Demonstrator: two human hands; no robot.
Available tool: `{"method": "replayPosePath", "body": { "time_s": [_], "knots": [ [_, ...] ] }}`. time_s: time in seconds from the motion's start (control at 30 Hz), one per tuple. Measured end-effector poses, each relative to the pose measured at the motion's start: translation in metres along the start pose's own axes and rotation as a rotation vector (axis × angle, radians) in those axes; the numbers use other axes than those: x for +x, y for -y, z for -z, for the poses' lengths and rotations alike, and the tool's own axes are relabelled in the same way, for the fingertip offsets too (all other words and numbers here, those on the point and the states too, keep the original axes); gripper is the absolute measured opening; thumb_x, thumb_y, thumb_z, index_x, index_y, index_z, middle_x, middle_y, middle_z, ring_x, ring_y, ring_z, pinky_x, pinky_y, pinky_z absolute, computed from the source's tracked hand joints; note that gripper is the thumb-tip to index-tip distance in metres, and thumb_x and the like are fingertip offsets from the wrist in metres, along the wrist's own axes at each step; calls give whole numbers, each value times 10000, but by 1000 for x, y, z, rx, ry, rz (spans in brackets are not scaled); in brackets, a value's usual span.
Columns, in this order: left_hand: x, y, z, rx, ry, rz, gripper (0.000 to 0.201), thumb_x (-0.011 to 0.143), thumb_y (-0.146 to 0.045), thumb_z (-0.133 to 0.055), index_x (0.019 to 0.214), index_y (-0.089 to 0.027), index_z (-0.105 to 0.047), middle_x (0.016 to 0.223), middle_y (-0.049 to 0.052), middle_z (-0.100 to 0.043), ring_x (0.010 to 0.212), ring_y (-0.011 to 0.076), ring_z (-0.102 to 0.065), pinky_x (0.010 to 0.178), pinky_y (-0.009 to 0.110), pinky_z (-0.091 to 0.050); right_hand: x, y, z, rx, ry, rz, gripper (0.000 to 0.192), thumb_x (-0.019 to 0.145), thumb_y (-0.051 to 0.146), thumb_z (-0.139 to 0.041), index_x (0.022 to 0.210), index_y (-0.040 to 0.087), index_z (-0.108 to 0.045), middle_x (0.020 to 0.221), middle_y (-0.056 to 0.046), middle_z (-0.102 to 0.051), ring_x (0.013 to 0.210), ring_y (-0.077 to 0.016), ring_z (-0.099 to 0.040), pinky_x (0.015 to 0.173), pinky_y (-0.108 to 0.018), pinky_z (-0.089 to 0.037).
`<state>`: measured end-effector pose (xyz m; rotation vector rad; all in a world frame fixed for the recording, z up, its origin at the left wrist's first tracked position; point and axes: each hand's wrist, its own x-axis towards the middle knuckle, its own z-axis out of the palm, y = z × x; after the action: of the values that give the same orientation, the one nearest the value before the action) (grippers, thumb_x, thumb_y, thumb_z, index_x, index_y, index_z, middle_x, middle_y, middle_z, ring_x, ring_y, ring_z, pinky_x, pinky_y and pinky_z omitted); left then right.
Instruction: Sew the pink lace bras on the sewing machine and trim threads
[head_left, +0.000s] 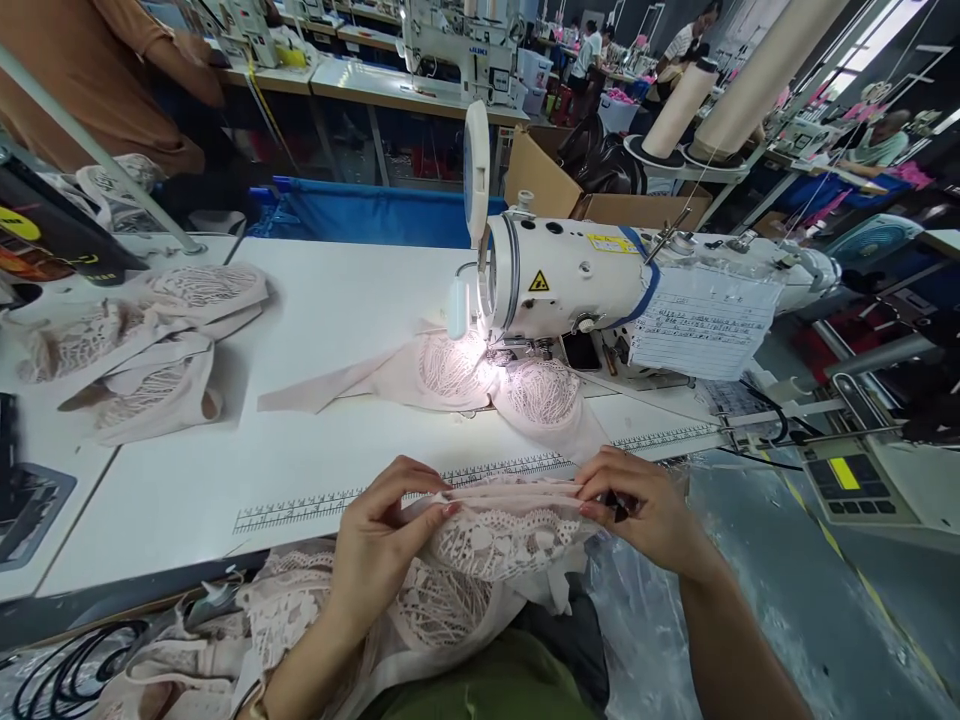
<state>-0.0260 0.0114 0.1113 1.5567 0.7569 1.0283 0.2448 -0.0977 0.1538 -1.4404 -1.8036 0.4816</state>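
Observation:
A pale pink lace bra [502,545] is stretched by its upper edge between my two hands, just over the table's front edge. My left hand [382,530] pinches the left end of that edge between thumb and fingers. At the other end, my right hand [637,505] pinches the fabric the same way. Beyond them, a second pale pink bra [450,372] lies under the lit needle area of a white sewing machine [577,265], one cup on each side of the needle. Its lower right part reaches close to my right hand.
More lace bras [157,340] lie at the table's left, and others hang in a pile [277,600] below the front edge. A printed ruler [300,510] runs along the tabletop. A control panel [855,480] is at right. A person [97,80] sits at far left.

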Motion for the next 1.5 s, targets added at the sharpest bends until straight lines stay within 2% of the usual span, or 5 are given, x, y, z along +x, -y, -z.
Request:
{"method": "replayPosePath", "body": {
  "time_s": [0.37,0.87,1.2,1.33,1.5],
  "knots": [
    [0,9,-2,141,-74,-51,89,859,-184,-718,835,-270,-720,839,1,-640,789,167,-579,653,276,-444,-5,3,-23,-166,-240,-191,64,884,225,-692,889,214,-630,765,-6,-715,585,-118,-614,543,-220,-456],
    [3,14,-8,-95,-36,47,73,817,-193,-763,779,-252,-743,894,17,-650,910,175,-606,795,263,-486,11,8,6,223,-24,-309,210,899,359,-685,755,205,-685,680,7,-543,553,-100,-401,524,-253,-323],
    [20,-19,-22,-104,617,-34,435,858,-367,-752,1250,-249,-603,1205,98,-562,1120,237,-542,901,317,-475,24,40,23,212,139,-198,109,840,227,-728,752,195,-672,689,10,-563,618,-111,-470,560,-244,-337],
    [23,-29,-47,-49,577,-180,46,950,-183,-619,928,-217,-640,902,21,-595,872,145,-569,771,236,-452,30,48,3,49,163,-129,108,807,115,-715,771,190,-644,690,20,-595,696,-116,-521,615,-224,-365],
    [26,-26,-55,-123,533,-100,190,958,-157,-579,775,-196,-611,794,8,-558,753,128,-547,671,228,-422,16,26,2,72,57,-159,293,823,412,-785,892,209,-585,675,53,-522,569,-86,-420,522,-214,-314]
  ]
}}
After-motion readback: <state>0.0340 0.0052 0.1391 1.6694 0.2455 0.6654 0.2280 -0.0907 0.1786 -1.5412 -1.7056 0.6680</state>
